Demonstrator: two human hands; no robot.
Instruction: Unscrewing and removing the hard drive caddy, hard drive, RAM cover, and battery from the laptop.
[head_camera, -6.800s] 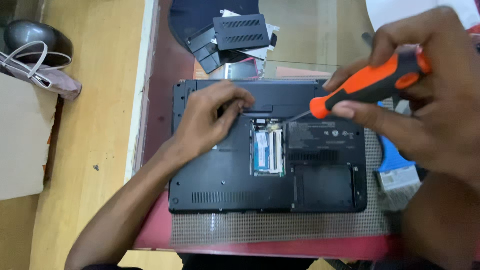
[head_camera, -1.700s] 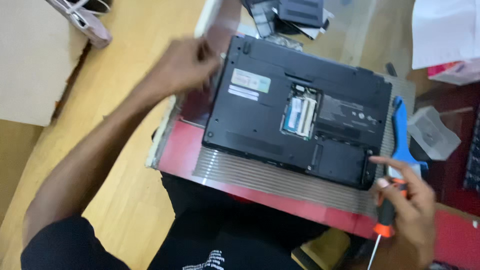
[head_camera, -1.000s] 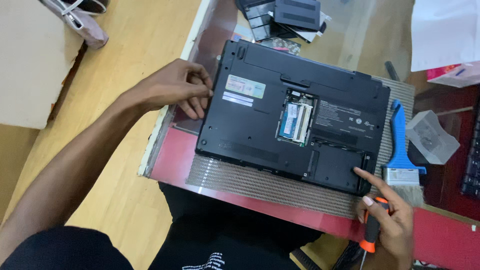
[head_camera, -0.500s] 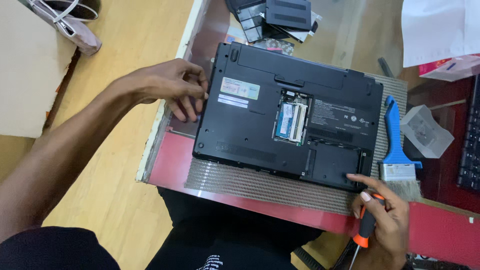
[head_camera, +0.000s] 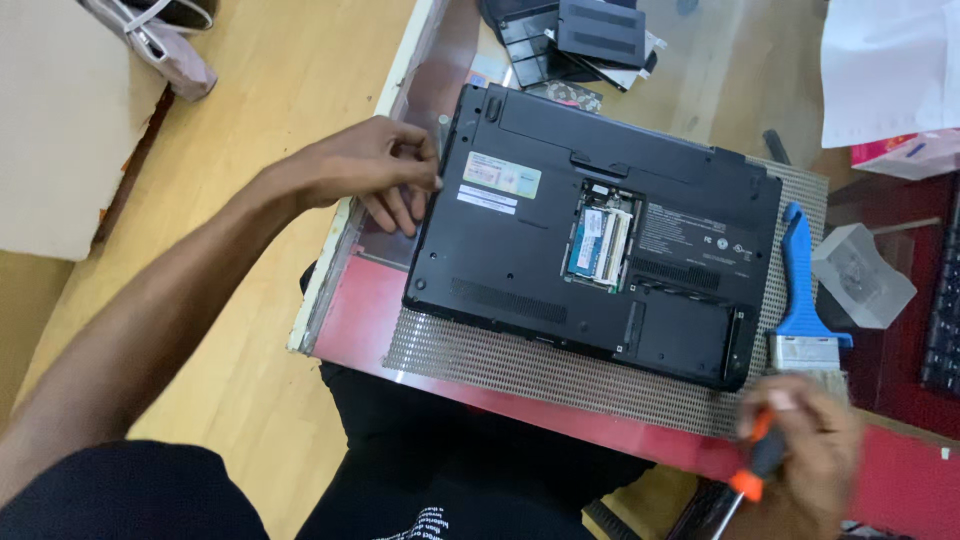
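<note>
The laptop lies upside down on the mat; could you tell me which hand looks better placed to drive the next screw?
Probably the right hand: it grips the orange-handled screwdriver by the laptop near corner, while the left hand steadies its far edge.

I see bright, even light with soft shadows; the laptop (head_camera: 590, 250) reads sharp, while below its right corner the right hand (head_camera: 805, 455) smears, probably motion blur.
</note>
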